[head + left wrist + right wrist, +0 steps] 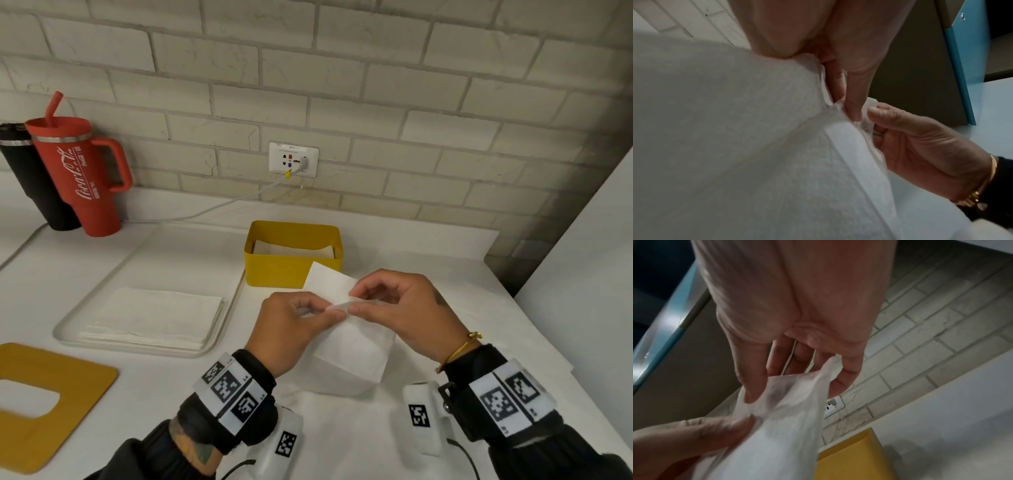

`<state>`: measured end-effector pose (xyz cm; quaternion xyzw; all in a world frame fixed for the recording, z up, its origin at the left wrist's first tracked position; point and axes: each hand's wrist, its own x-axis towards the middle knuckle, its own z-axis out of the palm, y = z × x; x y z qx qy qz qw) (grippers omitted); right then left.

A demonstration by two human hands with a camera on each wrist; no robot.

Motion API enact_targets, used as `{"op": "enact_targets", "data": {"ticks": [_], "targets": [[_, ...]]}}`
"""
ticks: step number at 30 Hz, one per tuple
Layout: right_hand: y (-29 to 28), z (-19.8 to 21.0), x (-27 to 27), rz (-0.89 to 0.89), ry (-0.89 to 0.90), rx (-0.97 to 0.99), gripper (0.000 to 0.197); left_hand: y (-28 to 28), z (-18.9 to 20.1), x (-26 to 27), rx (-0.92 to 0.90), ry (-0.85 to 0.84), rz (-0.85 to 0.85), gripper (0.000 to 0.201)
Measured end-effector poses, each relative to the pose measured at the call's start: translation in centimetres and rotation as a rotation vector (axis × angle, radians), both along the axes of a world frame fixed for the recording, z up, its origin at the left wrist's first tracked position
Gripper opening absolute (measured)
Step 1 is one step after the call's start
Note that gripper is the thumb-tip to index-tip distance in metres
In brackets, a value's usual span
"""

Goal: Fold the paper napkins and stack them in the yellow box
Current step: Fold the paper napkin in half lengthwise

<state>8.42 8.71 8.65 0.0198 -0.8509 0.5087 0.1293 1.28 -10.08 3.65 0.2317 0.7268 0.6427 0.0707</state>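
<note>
Both hands hold one white paper napkin (pixel 356 346) above the counter, just in front of the yellow box (pixel 291 270). My left hand (pixel 337 313) pinches its upper edge between thumb and fingers. My right hand (pixel 352 301) pinches the same edge right beside it, and a flap sticks up behind the fingers. The left wrist view shows the napkin (pixel 756 146) filling the frame, with both pinches meeting at its edge. In the right wrist view the napkin (pixel 781 426) hangs from the fingertips (pixel 752 395). The box holds folded white napkins (pixel 291 248).
A stack of unfolded napkins (pixel 154 315) lies on a white tray (pixel 65 329) to the left. A red tumbler (pixel 82 174) and a black one (pixel 27 171) stand at the back left. A yellow mat (pixel 51 404) lies near left. A cable (pixel 205 212) runs from the wall socket (pixel 294 159).
</note>
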Motion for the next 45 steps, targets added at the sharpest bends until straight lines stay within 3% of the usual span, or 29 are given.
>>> {"op": "enact_targets", "data": {"ticks": [9, 22, 27, 32, 37, 41, 45], "targets": [[0.3, -0.7, -0.2, -0.085, 0.045, -0.007, 0.021, 0.0, 0.4, -0.4, 0.014, -0.068, 0.03, 0.018], [-0.1, -0.3, -0.5, 0.041, 0.007, 0.149, 0.009, 0.1, 0.5, -0.7, -0.035, -0.02, 0.003, 0.03], [-0.3, -0.3, -0.9, 0.083, -0.049, 0.142, 0.014, 0.1, 0.5, -0.7, -0.042, -0.018, -0.027, 0.018], [-0.1, -0.3, -1.1, 0.003, -0.086, 0.079, 0.006, 0.0, 0.5, -0.9, -0.045, -0.018, -0.023, 0.011], [0.1, -0.2, -1.1, -0.021, -0.128, 0.085, 0.014, 0.0, 0.5, -1.1, -0.065, 0.016, -0.024, 0.01], [0.2, -0.2, -1.3, 0.029, -0.103, 0.052, 0.007, 0.2, 0.4, -1.2, -0.056, 0.004, -0.015, 0.016], [0.4, -0.5, -1.4, 0.071, -0.065, 0.014, 0.023, 0.2, 0.5, -1.2, -0.042, 0.0, -0.03, 0.013]]}}
